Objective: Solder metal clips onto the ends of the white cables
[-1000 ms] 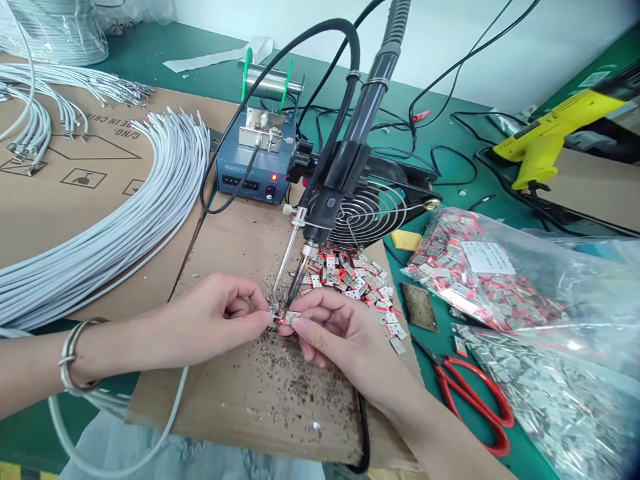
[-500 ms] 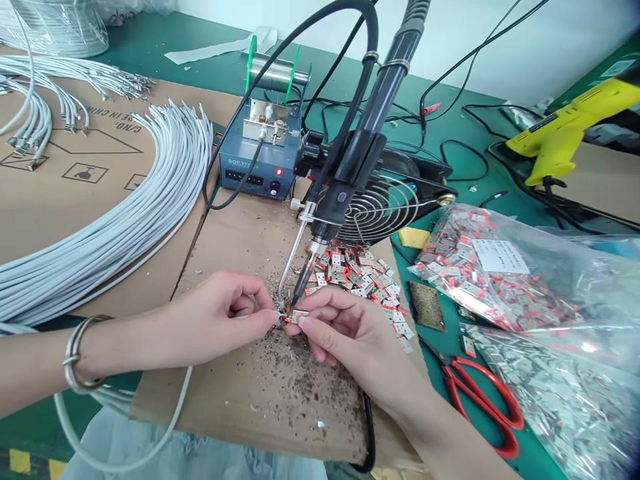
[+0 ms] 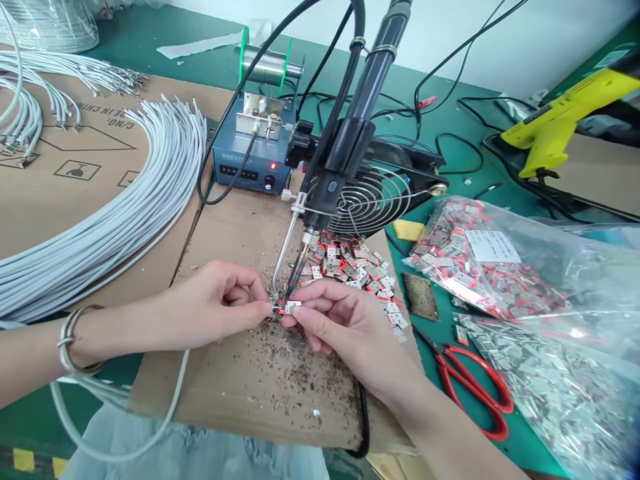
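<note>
My left hand (image 3: 215, 312) pinches the end of a grey cable (image 3: 125, 440) that loops down under my wrist. My right hand (image 3: 340, 327) pinches a small red and silver connector piece (image 3: 291, 307). Both hold their parts together right under the tip of a fixed soldering iron (image 3: 320, 200), which slants down from the top. A pile of the same small connector pieces (image 3: 355, 267) lies just behind my right hand on the cardboard mat (image 3: 240, 380), which is strewn with solder crumbs.
A blue soldering station (image 3: 250, 160) and a black fan (image 3: 380, 193) stand behind. A sheaf of grey cables (image 3: 115, 220) curves at left. Red scissors (image 3: 475, 393), bags of parts (image 3: 475, 260) and a yellow glue gun (image 3: 555, 127) are at right.
The view has shifted slightly; both hands stay pinched together under the iron tip, with hardly any movement.
</note>
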